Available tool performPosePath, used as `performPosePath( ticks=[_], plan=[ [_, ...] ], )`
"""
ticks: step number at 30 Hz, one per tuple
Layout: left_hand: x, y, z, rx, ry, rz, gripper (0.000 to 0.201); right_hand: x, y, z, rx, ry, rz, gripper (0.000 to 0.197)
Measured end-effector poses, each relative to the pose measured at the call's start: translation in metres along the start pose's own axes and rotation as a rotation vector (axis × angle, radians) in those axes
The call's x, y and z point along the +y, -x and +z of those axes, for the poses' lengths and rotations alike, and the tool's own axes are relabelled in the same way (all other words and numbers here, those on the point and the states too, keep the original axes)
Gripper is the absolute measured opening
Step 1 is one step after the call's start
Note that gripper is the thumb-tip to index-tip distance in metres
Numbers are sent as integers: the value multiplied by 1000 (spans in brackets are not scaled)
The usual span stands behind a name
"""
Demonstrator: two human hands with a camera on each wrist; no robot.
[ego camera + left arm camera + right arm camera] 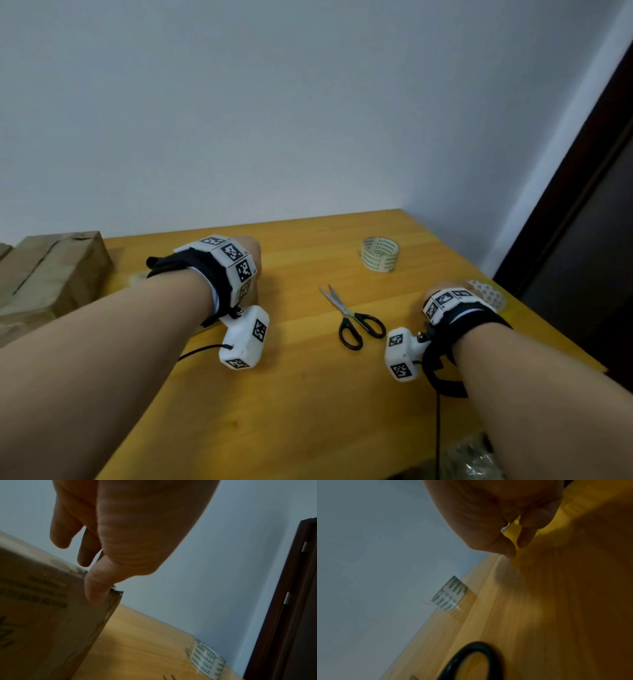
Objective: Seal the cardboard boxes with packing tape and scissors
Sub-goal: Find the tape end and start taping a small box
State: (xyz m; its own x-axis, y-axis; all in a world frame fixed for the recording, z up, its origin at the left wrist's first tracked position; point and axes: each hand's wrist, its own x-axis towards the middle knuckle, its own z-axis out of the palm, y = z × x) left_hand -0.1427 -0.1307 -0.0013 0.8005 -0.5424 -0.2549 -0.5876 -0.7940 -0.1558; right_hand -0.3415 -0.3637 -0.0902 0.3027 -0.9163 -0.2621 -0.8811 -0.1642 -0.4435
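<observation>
A brown cardboard box (51, 274) stands at the table's left, its top seam a dark slit. My left hand (251, 255) hovers right of it with fingers (60, 534) hanging relaxed. In the left wrist view the thumb (96, 586) overlaps the box (42, 615) corner; whether it touches I cannot tell. Black-handled scissors (356, 318) lie slightly apart in the middle. A clear tape roll (380, 254) stands at the back. My right hand (442, 287) grips a second tape roll (489, 294) near the right edge, with thumb and fingers (529, 534) pinching its rim (511, 531).
The yellow wooden table (308, 394) meets a pale wall at the back. A dark door (582, 240) stands beyond the table's right edge. Crumpled plastic wrap (472, 459) lies at the near right. Another box's corner (3, 250) shows at the far left.
</observation>
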Motion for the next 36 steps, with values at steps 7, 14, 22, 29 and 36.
performPosePath(
  ticks=[7, 14, 22, 29, 36],
  plan=[
    [-13, -1, 5, 9, 29, 71, 29, -36, 59, -12, -81, 440, -156, 20],
    [-40, 12, 7, -32, 91, -1, 28, -138, 63, -6, -218, 131, -363, 18],
    [-104, 34, 4, 178, 757, 12, 57, -219, 121, 17, -786, -620, -243, 30],
    [-138, 50, -3, 108, 1346, 206, 53, -262, 165, 31, -886, -813, -198, 31],
    [-167, 51, 5, 152, 1422, 154, 52, -279, 190, 42, -901, -860, -296, 40]
  ],
)
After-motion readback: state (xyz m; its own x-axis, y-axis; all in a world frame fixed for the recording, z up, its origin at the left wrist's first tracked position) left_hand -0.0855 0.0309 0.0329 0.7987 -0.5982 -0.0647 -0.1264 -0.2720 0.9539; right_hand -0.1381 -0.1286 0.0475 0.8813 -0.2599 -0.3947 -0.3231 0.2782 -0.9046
